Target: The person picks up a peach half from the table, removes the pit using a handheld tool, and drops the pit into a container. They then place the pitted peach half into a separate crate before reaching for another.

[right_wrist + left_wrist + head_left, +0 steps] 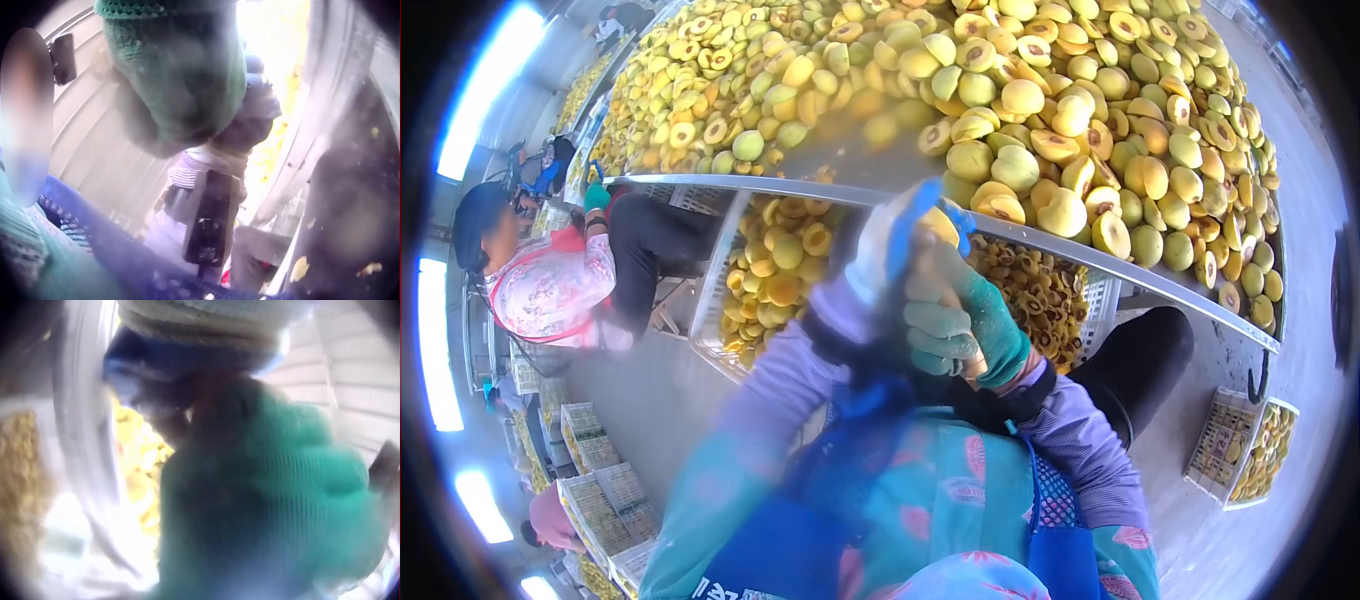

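My left hand, in a white and blue glove, is blurred and raised before the table edge. A yellow peach shows between its blue fingertips. Close against it is my right hand in a green glove, its fingers curled round a tool with a tan handle; the tool's working end is hidden. In the left wrist view the green glove fills the middle, just below the blue-tipped glove. The right wrist view has the green glove at the top, overlapping the dark blue glove fingers.
Halved and whole peaches are heaped on a table with a metal edge. Below it stand a crate of peach halves and a crate of brownish pieces. Another person sits at left; a filled crate stands on the floor at right.
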{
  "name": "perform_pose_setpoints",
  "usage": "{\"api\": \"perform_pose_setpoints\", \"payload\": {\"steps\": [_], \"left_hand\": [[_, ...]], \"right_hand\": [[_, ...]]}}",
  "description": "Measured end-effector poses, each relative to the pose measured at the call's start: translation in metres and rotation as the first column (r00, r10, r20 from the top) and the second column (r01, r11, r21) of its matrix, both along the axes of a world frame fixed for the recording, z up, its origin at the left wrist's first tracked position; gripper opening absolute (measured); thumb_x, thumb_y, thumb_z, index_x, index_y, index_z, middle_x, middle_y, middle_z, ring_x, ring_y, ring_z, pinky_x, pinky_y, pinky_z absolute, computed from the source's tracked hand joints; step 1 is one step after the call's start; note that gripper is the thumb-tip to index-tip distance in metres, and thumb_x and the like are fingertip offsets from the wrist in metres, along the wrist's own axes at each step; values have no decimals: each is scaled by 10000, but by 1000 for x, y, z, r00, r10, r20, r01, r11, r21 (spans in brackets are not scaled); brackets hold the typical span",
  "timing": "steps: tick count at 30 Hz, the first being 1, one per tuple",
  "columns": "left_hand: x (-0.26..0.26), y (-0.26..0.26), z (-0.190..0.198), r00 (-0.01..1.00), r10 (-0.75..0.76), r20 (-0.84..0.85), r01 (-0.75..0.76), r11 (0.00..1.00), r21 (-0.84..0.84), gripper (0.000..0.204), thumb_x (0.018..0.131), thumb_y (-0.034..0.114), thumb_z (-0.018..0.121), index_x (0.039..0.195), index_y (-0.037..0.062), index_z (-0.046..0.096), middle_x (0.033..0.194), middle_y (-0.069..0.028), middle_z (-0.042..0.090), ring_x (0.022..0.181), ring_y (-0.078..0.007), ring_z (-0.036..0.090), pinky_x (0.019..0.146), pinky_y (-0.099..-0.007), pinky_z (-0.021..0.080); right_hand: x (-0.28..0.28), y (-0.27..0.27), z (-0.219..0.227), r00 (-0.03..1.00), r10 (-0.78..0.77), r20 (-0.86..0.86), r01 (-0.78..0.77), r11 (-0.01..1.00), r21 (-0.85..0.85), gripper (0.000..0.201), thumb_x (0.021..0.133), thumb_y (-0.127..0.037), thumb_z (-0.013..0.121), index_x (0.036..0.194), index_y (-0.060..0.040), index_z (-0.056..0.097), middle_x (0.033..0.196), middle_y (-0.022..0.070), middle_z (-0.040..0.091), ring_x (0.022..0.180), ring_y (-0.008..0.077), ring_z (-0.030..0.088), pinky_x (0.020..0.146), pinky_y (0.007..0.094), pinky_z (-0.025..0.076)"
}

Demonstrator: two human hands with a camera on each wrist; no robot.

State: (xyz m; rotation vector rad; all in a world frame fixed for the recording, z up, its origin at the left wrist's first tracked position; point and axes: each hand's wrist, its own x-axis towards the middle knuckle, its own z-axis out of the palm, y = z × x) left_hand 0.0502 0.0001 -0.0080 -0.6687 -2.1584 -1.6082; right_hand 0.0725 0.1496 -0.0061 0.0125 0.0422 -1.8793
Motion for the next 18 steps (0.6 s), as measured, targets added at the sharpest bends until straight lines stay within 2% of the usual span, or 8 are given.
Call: {"api": "perform_pose_setpoints", "payload": {"steps": [3, 6, 7, 9, 11, 13, 15, 18], "left_hand": [[9, -10, -8, 980, 134, 149, -151, 983, 108, 426, 840, 210, 647, 1143, -48, 496, 865, -148, 613, 822, -233, 595, 806, -359, 476], [32, -26, -18, 906, 373, -201, -418, 864, -282, 509, 775, 77, 720, 1205, -51, 480, 857, -159, 613, 815, -232, 610, 741, -333, 510], [32, -54, -18, 893, 427, 142, -389, 891, -235, 404, 819, 103, 668, 1168, -46, 528, 899, -158, 628, 805, -217, 625, 743, -324, 513], [34, -112, -18, 518, 417, 747, -485, 862, -145, 273, 907, 155, 564, 1093, -36, 625, 985, -155, 658, 785, -187, 655, 747, -306, 519], [17, -138, -11, 627, 729, 275, -369, 589, -719, 404, 821, 415, 630, 995, 54, 688, 966, -191, 667, 858, -298, 653, 792, -379, 504], [-36, -130, 1, 541, 817, 203, -437, 478, -762, 476, 773, 479, 643, 1046, 90, 676, 1032, -175, 660, 956, -326, 625, 859, -388, 474], [-99, -93, 35, 638, 711, 296, -132, 479, -868, 513, 770, 383, 672, 1154, 51, 601, 1015, -161, 665, 944, -319, 632, 849, -377, 484], [-180, -93, -39, 854, 519, 41, -158, 334, -929, 497, 752, 411, 653, 1122, 81, 620, 1053, -156, 656, 984, -346, 610, 891, -405, 464]], "right_hand": [[8, -10, 6, 998, 14, 67, -3, 987, -164, 395, 950, -545, 389, 805, -185, 459, 559, -61, 366, 380, 74, 317, 382, 239, 258], [19, -6, -8, 995, -39, 87, 54, 983, -177, 395, 967, -533, 343, 877, -180, 495, 568, -78, 384, 386, 66, 336, 400, 236, 281], [17, 1, -15, 991, -83, 107, 100, 982, -159, 401, 974, -531, 321, 898, -181, 502, 562, -83, 384, 386, 64, 339, 405, 233, 290], [8, 23, -56, 949, -278, 148, 252, 953, 170, 388, 972, -520, 341, 887, -185, 516, 561, -62, 385, 404, 84, 361, 421, 239, 319], [12, 30, -103, 936, -327, 130, 237, 859, 453, 316, 952, -481, 430, 879, -186, 514, 580, -42, 410, 444, 90, 408, 419, 243, 341], [18, 29, -117, 971, -208, 122, 136, 889, 438, 282, 933, -450, 492, 882, -174, 512, 607, -38, 431, 468, 95, 435, 416, 244, 351], [16, 23, -88, 978, -195, 73, 138, 871, 472, 307, 931, -460, 495, 874, -159, 504, 610, -34, 428, 478, 99, 445, 414, 245, 356], [10, 21, -49, 967, -253, -20, 227, 830, 510, 347, 925, -483, 499, 867, -141, 495, 609, -30, 426, 486, 103, 452, 423, 240, 365]]}}
